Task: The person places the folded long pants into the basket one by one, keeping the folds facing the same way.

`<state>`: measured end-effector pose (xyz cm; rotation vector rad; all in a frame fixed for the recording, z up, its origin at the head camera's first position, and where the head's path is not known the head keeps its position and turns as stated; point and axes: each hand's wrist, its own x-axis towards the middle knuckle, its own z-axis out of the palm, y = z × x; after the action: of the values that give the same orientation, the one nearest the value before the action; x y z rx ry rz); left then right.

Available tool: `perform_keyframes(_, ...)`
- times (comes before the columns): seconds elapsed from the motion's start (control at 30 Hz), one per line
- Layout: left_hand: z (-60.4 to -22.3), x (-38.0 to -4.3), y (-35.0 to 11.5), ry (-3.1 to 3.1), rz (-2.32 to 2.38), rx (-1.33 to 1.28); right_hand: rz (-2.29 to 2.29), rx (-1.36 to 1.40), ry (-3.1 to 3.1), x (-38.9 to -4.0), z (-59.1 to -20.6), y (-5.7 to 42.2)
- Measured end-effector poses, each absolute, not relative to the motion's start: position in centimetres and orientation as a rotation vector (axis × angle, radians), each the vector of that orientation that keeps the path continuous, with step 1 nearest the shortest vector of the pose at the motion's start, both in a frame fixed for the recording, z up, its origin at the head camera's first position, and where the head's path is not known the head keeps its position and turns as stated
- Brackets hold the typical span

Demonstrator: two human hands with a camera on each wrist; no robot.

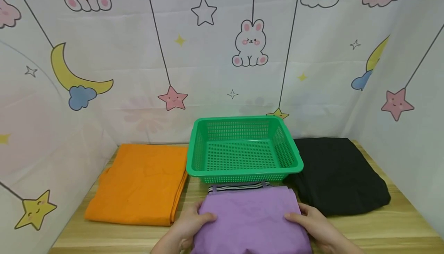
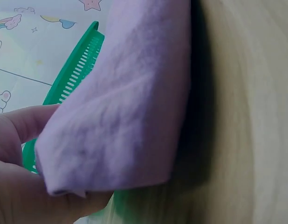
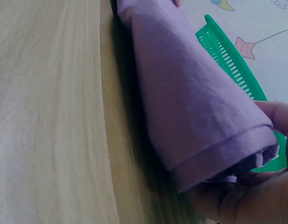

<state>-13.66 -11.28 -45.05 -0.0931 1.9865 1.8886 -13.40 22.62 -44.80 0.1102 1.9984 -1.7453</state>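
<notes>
A folded purple garment (image 1: 251,219) is held up between both hands in front of the basket, a dark shadow under it on the table. Black-and-white stripes and small loops mark the band (image 1: 239,187) at its far edge. My left hand (image 1: 189,223) grips the left side, thumb on top and fingers underneath. On the opposite side my right hand (image 1: 317,225) pinches the edge the same way. The wrist views show the rolled, layered ends of the purple cloth (image 2: 111,121) in each grip. Just beyond stands a green plastic basket (image 1: 243,172) with nothing inside.
An orange folded cloth (image 1: 138,184) lies on the wooden table (image 1: 399,231) at left. To the right lies a black folded cloth (image 1: 341,177), partly behind the basket's corner. A white curtain (image 1: 215,61) with cartoon prints hangs behind and along both sides.
</notes>
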Motion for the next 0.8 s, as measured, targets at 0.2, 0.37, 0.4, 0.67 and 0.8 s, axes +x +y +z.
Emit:
perform_keyframes(0.2,-45.26,-13.62,-11.13,1.895,1.904,-0.093,-1.785,0.170,1.967,-13.25,-45.08,22.45)
perform_keyframes(0.37,-45.58,-13.54,-10.94,1.879,1.914,-0.109,-1.823,0.192,1.923,-13.07,-45.28,22.32)
perform_keyframes(0.4,-45.63,-13.51,-10.90,1.884,1.912,-0.116,-1.829,0.192,1.916,-13.03,-45.30,22.28)
perform_keyframes(0.67,-45.39,-13.13,-10.56,1.871,1.923,-0.132,-1.833,0.211,1.913,-12.74,-45.28,22.13)
perform_keyframes(0.8,-45.30,-12.87,-10.40,1.814,1.968,-0.136,-1.825,0.230,1.908,-12.66,-45.23,22.22)
